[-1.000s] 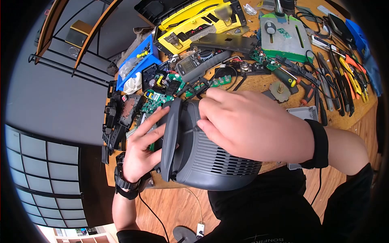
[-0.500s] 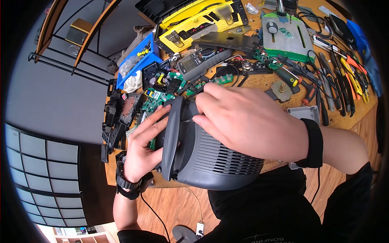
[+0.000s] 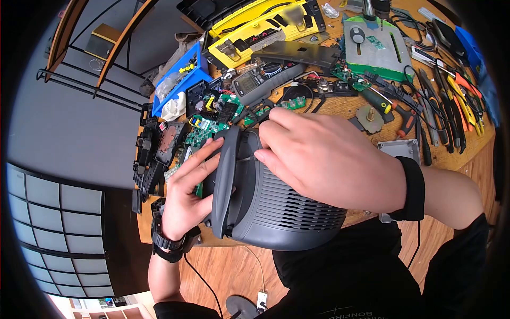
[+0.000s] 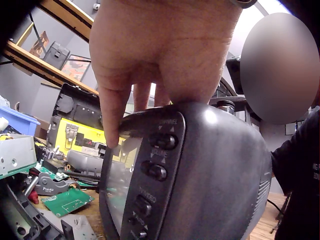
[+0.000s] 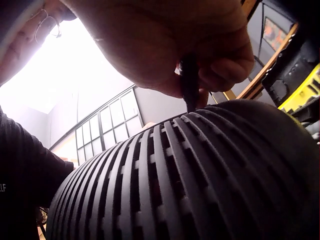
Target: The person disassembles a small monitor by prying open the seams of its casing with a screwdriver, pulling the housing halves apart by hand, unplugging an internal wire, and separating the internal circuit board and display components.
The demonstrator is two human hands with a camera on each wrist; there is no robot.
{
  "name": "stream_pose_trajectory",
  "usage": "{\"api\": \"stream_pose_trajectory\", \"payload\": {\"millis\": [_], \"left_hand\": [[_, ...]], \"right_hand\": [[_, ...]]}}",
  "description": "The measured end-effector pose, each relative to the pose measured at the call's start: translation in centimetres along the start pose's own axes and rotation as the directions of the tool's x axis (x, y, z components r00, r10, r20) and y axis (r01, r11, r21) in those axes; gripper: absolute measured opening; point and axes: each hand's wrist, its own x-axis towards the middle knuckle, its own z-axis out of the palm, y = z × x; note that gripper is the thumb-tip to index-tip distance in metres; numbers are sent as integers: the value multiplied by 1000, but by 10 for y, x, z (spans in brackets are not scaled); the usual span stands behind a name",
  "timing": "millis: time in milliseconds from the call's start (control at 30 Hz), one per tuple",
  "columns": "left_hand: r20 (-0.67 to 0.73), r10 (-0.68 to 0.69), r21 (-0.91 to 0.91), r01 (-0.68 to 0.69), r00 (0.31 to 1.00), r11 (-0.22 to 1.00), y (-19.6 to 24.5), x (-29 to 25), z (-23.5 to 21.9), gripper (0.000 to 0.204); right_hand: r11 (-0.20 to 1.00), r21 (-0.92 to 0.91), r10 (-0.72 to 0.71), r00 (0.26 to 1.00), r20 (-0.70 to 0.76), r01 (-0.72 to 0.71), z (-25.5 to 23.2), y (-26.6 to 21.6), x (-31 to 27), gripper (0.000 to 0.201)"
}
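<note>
A dark grey portable TV (image 3: 297,223) with vent slots and a carrying handle (image 3: 226,181) stands tilted at the bench's near edge. Its channel and volume buttons (image 4: 157,172) and part of the screen (image 4: 122,175) show in the left wrist view. My left hand (image 3: 186,199) lies across the handle side with spread, fairly straight fingers, one fingertip at the screen's edge. My right hand (image 3: 329,162) pinches a dark-handled screwdriver (image 5: 189,82) close over the casing. The thin shaft (image 3: 246,158) points into the recess beside the handle; its tip is hidden.
Behind the TV lie green circuit boards (image 3: 212,127), a multimeter (image 3: 260,85) and a yellow toolbox (image 3: 260,42). A blue bin (image 3: 180,80) stands at the left. To the right are a green-edged metal stand (image 3: 377,50), a screwdriver (image 3: 374,101) and several pliers (image 3: 459,101).
My right hand has shifted slightly left toward the handle, and more of the screwdriver's shaft shows. The TV has moved a little to the right with my left hand still on it.
</note>
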Motion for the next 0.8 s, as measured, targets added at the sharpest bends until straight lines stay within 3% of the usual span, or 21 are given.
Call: {"api": "stream_pose_trajectory", "payload": {"millis": [433, 533, 633, 700, 800], "left_hand": [[-6, 2, -7, -2, 1000, 1000, -1, 0, 1, 54], [-7, 3, -4, -3, 1000, 1000, -1, 0, 1, 54], [-12, 3, -8, -3, 1000, 1000, -2, -1, 1, 54], [-15, 1, -12, -1, 1000, 1000, -1, 0, 1, 53], [-17, 3, -1, -3, 1000, 1000, 1, 0, 1, 52]], "right_hand": [[1000, -13, -19, 1000, -6, 19, 0, 2, 0, 21], [988, -103, -120, 991, -59, 113, 1, -1, -1, 22], [985, -164, -51, 998, 32, 56, -5, -10, 0, 21], [981, -189, 80, 977, 199, -42, -10, -14, 1, 19], [999, -48, -5, 990, 138, 12, -3, -10, -2, 22]]}}
